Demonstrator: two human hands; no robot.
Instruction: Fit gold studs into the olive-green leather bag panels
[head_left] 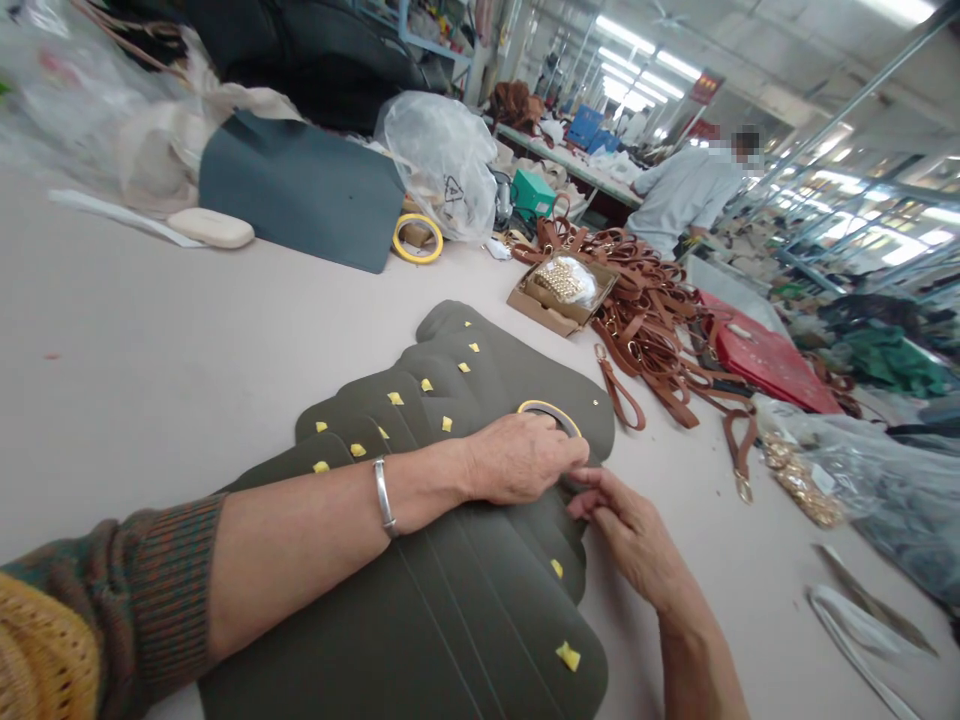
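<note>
Several dark olive leather-like panels (405, 610) lie overlapped like a fan on the table before me. Small pieces of yellow tape (568, 656) are stuck on them in rows. My left hand (517, 460) is closed over the panels, holding a roll of tape (551, 408) whose yellow-edged rim shows beyond the knuckles. My right hand (628, 530) meets the left fingertips at the panels' right edge. Its thumb and fingers are drawn together there; whatever lies between them is too small or hidden to tell.
Brown leather straps (645, 310) are heaped at the right, beside a cardboard box (559, 295) of gold hardware. A dark blue-grey panel (300, 190), another tape roll (418, 240) and a plastic bag (442, 160) lie at the back. A co-worker (686, 195) stands beyond.
</note>
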